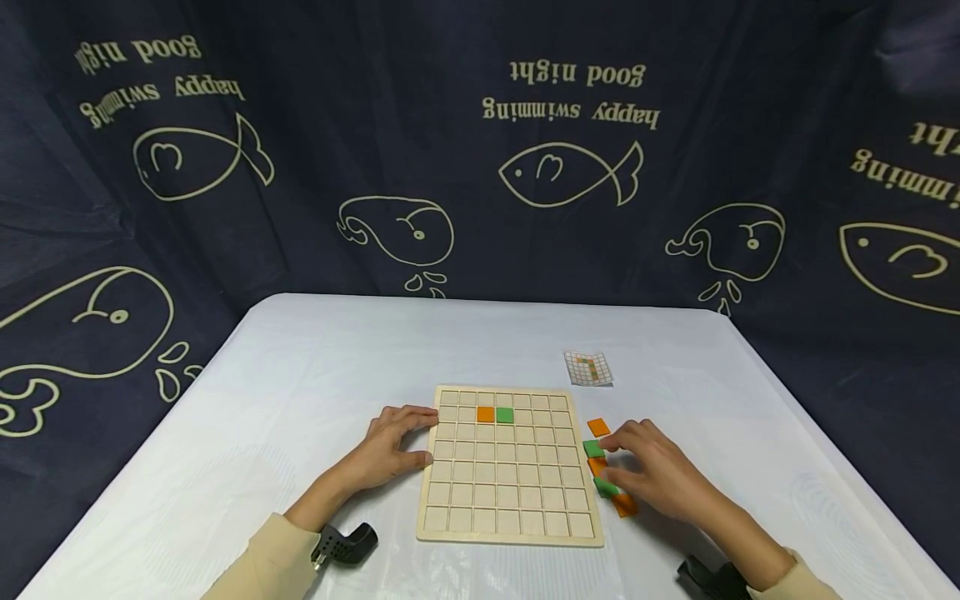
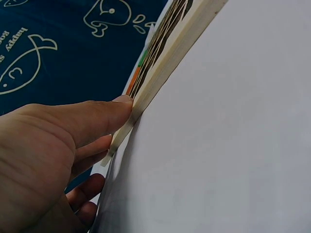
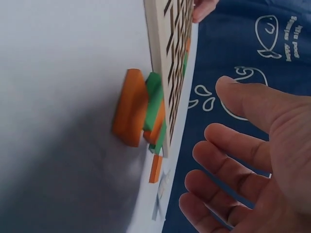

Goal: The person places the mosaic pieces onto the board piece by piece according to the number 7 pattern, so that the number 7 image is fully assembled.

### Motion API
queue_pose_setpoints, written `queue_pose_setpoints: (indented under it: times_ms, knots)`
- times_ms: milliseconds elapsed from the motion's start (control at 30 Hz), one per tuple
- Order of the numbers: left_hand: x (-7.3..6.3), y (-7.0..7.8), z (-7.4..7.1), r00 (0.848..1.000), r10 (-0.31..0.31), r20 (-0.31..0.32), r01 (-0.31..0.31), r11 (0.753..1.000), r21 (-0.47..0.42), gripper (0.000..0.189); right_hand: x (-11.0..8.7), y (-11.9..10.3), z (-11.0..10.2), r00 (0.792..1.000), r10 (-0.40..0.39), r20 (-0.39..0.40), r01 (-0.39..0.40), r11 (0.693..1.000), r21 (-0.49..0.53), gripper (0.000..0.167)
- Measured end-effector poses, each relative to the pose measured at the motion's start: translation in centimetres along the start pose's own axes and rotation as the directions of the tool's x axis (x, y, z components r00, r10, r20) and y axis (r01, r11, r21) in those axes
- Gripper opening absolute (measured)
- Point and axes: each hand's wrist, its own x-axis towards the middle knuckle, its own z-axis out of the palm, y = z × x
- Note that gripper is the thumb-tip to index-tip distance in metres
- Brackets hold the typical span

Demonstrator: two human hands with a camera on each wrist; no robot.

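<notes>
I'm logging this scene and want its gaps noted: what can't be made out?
Head view: the exact pattern on the grid card, too small.
Head view: part of the nearer loose green tile, covered by the right hand.
Left wrist view: part of the wooden grid board, cut off by the top edge.

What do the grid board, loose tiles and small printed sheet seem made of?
Grid board: seemingly unpainted wood, matte, from its pale tan edge. Loose tiles: fairly matte painted wood or plastic; their even orange and green leaves it open. Printed sheet: probably paper, as it looks thin; finish unclear.
</notes>
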Motion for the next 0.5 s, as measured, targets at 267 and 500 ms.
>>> queue_pose_setpoints:
  times_ms: [267,500]
  knots:
    - [0.0,-0.1,0.0,1.0,0.003,0.001,-0.003,1.0,0.002,0.052,-1.2,0.5,0.0,1.0,0.016,0.006,-0.016,1.0,-0.013,0.025]
    - [0.0,-0.1,0.0,1.0,0.002,0.0,-0.002,1.0,0.002,0.052,-2.6,1.1,0.3,1.0,-0.002,-0.009,0.002,1.0,-0.012,0.027]
